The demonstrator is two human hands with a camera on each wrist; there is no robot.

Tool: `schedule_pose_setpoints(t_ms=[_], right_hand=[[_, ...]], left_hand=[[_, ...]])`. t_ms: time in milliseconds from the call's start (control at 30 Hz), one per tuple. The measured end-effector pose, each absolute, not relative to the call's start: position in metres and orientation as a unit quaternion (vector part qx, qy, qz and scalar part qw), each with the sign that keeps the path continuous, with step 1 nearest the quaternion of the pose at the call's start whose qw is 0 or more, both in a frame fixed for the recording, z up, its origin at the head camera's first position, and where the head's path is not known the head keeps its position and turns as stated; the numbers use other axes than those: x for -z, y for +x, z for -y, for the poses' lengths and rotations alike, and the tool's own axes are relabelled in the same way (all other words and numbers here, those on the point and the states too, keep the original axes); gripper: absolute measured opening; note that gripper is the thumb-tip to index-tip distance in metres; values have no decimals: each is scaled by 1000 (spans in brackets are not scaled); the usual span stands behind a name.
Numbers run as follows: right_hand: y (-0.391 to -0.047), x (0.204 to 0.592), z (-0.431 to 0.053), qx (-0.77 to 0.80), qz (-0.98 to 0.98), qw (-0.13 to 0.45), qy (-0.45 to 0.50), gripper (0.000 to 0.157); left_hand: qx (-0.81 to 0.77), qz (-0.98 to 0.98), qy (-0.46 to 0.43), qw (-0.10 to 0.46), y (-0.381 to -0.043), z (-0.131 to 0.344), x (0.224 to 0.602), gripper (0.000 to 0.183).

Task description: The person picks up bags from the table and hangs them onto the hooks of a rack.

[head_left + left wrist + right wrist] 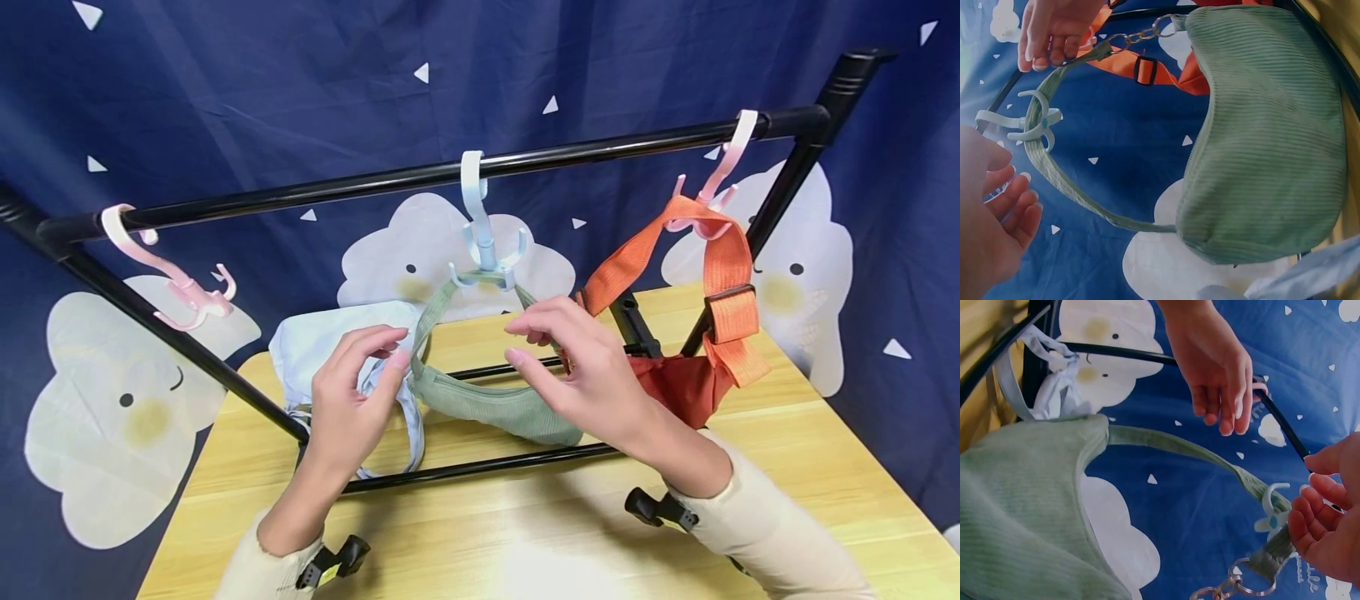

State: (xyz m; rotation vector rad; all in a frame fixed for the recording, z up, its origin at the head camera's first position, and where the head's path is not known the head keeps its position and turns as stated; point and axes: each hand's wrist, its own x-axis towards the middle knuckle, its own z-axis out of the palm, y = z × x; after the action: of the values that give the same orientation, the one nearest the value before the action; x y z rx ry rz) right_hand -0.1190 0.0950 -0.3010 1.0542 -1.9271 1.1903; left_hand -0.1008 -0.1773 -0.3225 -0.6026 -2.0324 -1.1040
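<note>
A green corduroy shoulder bag hangs by its strap from a light blue hook on the black rail. Part of the strap ends in gold chain links. My left hand is held left of the strap, thumb and fingers spread and bent softly, with nothing in them. On the strap's other side, my right hand has loosely bent fingers and a gap between thumb and fingertips. In the right wrist view its fingertips overlap the strap close to the hook.
An orange-strapped red bag hangs from a pink hook at right. Another pink hook hangs bare at left. Behind my left hand, a pale blue bag rests on the wooden table. The black rack spans the table.
</note>
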Motion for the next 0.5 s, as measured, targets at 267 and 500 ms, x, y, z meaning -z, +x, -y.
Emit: schedule_pose_setpoints(t_ms=[267, 500], right_hand=[[-117, 309, -84, -444, 726, 300, 431, 20], [-115, 317, -72, -432, 726, 278, 458, 18]], left_hand=[[407, 807, -228, 361, -95, 191, 330, 31], [381, 827, -220, 349, -90, 202, 334, 28]])
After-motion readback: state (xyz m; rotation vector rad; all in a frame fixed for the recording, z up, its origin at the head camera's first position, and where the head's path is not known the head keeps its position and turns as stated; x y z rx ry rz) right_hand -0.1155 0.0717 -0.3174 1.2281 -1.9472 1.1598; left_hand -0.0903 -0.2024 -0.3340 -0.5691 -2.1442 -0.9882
